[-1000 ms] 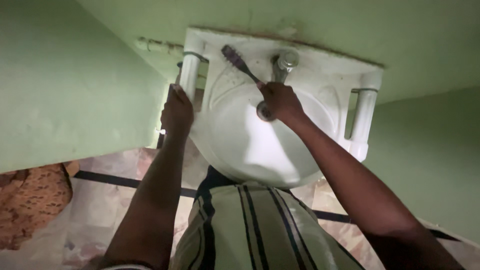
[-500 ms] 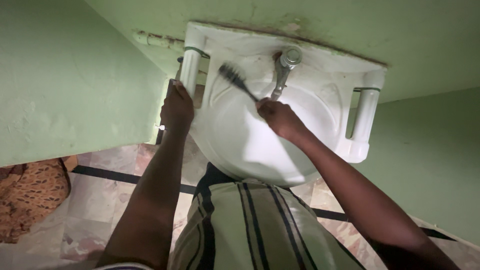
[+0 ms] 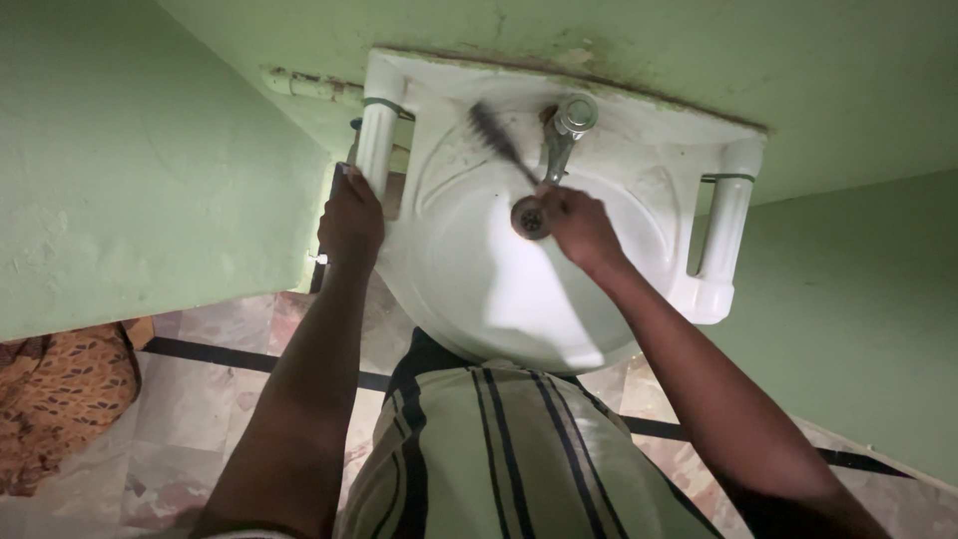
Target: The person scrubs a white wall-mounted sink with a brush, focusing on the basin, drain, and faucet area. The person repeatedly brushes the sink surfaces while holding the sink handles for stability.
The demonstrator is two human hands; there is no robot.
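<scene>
- The right hand is holding a dark scrubbing brush by its handle, fingers wrapped shut around it; the bristle end is lying against the back wall of the basin, just left of the tap.
- The left hand is gripping the basin's left rim, fingers curled closed over the edge beside the white post.
- The brush head is showing blurred, so its exact contact with the surface cannot be told.
- Judgement: scrubbing is going best with the bristles pressed flat into the stained back ledge and around the tap base, in short strokes, while the left hand is bracing the basin against rocking.
- Judgement: the knuckles are working close to the tap spout and the drain; care is needed not to knock them.
- Count: one brush, one tap, one drain, one basin, two white side posts, two hands.
</scene>
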